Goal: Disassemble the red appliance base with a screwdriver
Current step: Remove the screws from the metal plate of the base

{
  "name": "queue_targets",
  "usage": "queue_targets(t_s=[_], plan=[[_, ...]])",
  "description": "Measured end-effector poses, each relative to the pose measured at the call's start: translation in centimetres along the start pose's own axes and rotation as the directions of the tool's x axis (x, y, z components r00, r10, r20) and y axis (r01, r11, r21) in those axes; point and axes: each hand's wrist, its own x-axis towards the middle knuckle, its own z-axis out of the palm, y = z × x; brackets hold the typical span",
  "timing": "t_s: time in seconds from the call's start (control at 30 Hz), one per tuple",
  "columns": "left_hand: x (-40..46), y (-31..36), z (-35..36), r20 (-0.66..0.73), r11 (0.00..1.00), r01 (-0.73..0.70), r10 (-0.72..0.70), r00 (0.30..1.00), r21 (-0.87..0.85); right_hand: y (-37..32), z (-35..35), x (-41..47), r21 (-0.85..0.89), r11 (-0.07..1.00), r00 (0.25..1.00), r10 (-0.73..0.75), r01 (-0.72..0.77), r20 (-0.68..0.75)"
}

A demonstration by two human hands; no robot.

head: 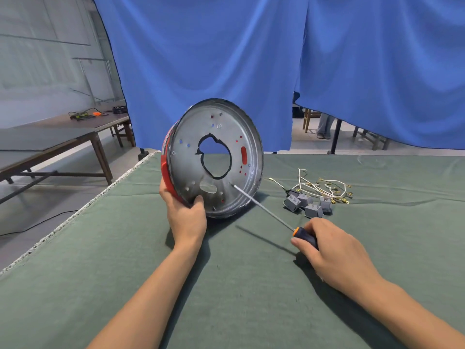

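Red appliance base (212,158) is stood on edge on the green table cover (125,248), tilted, metal underside turned toward the camera. Red shell is seen only along the left rim and through slots in the plate. A large irregular hole is cut through the centre of the plate; smaller holes are scattered around it.

Left hand (185,214) is clamped on the lower-left rim: thumb is hooked over the metal face, the other fingers are wrapped behind the red shell and mostly hidden. The base is held just above those fingers, lower edge close to or on the cover just right of them; contact cannot be told.

Right hand (334,250) is wrapped around the black-and-orange handle of the screwdriver (264,210), with fingers curled under and thumb laid along the near side. The shaft is run up and left from the fingertips, and the tip is set against the plate below the central hole, right of the left thumb. Whether a screw is engaged cannot be told; too small.

A bundle of white wires (324,186) with brass terminals and several grey connector blocks (308,204) are laid on the cover just beyond the right-hand fingers, apart from the base.

A blue curtain (226,59) is hung behind the table.
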Motion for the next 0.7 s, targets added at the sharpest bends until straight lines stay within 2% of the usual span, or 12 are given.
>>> queue_targets(t_s=[0.07, 0.13, 0.23, 0.33, 0.43, 0.57, 0.7], plan=[[0.0, 0.0, 0.0, -0.02, 0.999, 0.037, -0.037, 0.999, -0.015, -0.5, 0.1, 0.8, 0.106, 0.991, 0.997, 0.077, -0.079, 0.022], [-0.4, 0.1, 0.2, -0.007, 0.998, 0.043, -0.044, 0.999, -0.048, -1.4, 0.2, 1.9, 0.126, 0.982, 0.99, 0.135, -0.138, 0.036], [-1.7, 0.7, 0.8, 0.045, 0.995, 0.024, -0.019, 0.999, -0.097, -3.4, 0.7, 3.7, 0.102, 0.989, 0.994, 0.104, -0.107, 0.027], [-3.0, 1.3, 1.4, 0.091, 0.991, -0.005, 0.017, 0.996, -0.132, -5.6, 1.7, 5.1, 0.223, 0.974, 0.999, 0.041, -0.044, 0.017], [-3.7, 1.7, 1.7, 0.111, 0.989, -0.016, 0.032, 0.993, -0.145, -7.1, 2.6, 6.0, 0.31, 0.949, 0.998, 0.063, -0.066, 0.019], [-3.6, 1.4, 1.8, 0.065, 0.988, 0.052, -0.043, 0.997, -0.146, -7.8, 3.2, 6.8, 0.327, 0.933, 0.987, 0.129, -0.153, 0.092], [-3.4, 1.2, 1.8, 0.022, 0.979, 0.124, -0.122, 0.992, -0.16, -8.4, 3.4, 7.5, 0.242, 0.946, 0.972, 0.182, -0.214, 0.15]])
